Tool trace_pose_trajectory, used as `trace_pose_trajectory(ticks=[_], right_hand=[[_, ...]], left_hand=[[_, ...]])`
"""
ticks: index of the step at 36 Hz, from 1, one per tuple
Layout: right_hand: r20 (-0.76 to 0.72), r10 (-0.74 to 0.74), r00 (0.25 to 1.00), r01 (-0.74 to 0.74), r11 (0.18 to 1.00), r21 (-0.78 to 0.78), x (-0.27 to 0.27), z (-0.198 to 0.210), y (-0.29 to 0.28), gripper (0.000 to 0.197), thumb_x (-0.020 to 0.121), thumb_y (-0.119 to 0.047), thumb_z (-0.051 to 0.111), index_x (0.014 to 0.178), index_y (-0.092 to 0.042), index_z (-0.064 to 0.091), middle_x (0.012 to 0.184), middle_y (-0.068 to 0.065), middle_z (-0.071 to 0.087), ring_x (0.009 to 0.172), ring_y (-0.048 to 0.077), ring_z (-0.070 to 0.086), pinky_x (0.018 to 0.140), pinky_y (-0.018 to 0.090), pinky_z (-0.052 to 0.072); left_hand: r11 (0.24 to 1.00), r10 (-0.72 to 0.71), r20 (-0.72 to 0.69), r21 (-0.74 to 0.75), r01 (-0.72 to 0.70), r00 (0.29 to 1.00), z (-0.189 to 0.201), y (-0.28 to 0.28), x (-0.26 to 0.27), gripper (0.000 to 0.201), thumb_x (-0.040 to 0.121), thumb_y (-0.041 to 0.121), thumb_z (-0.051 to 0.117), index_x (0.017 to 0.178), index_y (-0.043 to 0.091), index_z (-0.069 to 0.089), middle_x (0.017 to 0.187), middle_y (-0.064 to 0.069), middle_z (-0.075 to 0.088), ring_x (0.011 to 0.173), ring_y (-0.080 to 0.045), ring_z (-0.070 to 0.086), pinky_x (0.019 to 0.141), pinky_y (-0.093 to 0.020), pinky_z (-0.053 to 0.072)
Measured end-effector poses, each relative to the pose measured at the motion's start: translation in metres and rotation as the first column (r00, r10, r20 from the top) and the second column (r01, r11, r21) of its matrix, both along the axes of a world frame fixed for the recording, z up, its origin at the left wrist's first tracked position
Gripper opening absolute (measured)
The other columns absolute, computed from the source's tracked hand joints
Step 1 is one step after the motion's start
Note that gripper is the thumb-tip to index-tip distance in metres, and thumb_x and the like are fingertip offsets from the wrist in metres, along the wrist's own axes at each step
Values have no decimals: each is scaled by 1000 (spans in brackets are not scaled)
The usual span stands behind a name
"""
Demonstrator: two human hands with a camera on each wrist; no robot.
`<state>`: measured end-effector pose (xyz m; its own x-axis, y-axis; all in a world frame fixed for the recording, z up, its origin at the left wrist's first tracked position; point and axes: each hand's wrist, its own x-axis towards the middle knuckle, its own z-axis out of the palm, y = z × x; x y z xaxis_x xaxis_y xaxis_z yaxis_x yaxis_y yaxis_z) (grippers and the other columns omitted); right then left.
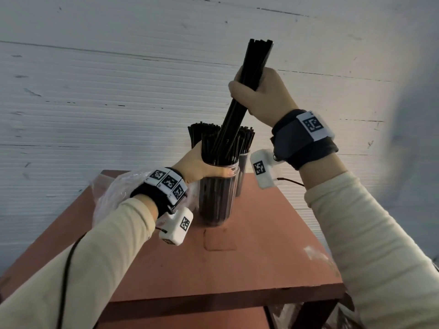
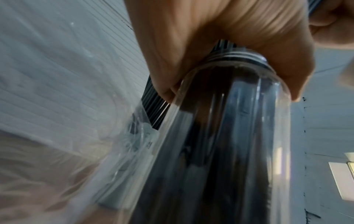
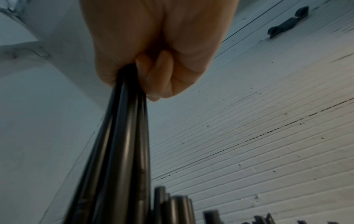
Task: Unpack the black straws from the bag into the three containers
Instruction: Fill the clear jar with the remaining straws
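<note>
At the left of the head view, the clear plastic bag (image 1: 111, 193) lies crumpled on the reddish-brown surface (image 1: 249, 257), behind your left wrist; I cannot tell if straws remain in it. Your left hand (image 1: 199, 166) is curled around the rim of the front container (image 1: 217, 198), a clear jar that stands on the surface near the middle of the frame. The thumb lies along the near side of the rim and the fingers go behind it. In the left wrist view the same hand (image 2: 229, 37) wraps the threaded neck of this jar (image 2: 220, 151), and the jar looks dark with straws.

Behind the front container, a little to the left, the straws of a second container (image 1: 202, 131) rise in a dense group; the jar itself is hidden. Just to the right stands the third container (image 1: 242, 172), also full of straws.

Toward the upper right, your right hand (image 1: 259, 96) is closed tightly around a bundle of black straws (image 1: 251, 67). The bundle is tilted, with its top toward the upper right and its lower ends inside the mouth of the front container. In the right wrist view the fingers (image 3: 153, 72) press this bundle (image 3: 118, 151) against the palm.
</note>
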<state>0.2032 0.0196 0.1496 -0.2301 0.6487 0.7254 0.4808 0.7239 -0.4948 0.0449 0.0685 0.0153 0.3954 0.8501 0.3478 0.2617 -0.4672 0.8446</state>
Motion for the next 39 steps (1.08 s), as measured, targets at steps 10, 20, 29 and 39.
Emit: trace_pose_trajectory(ticks=[10,20,29,39], right_hand=[[29,21,999,-21,1000,-5,-11,-10,11,26,85,-14,56,67,0,44,55,-7,34,48,7,33,49,20,32],[45,5,999,-5,1000,-10,-9,-18,17,29,85,-16,56,72,8,47,57,-4,36,50,9,35,49,21,33],[-20,-7,1000,6,999,-35,3,-22,22,27,85,-16,56,68,2,46,55,-7,35,46,7,34,47,20,31],[-46,-49,998,47,998,-47,4,-24,26,21,84,-20,55,69,-9,45,53,-9,35,46,8,33,47,22,31]], left_hand=[[990,1,138,-137,18,990,8,-4,-4,55,66,46,84,112,23,66,107,3,74,104,-12,68,97,-33,48],[983,-29,152,-175,56,988,0,0,-4,85,54,50,84,128,20,56,119,2,69,115,-12,63,107,-36,43],[949,-144,269,-235,210,952,1,-6,-21,45,76,18,58,120,10,59,115,-8,68,103,-12,66,87,-21,53],[994,-65,29,-83,67,997,2,-5,-20,33,84,47,68,111,30,61,113,6,70,110,-6,64,98,-27,46]])
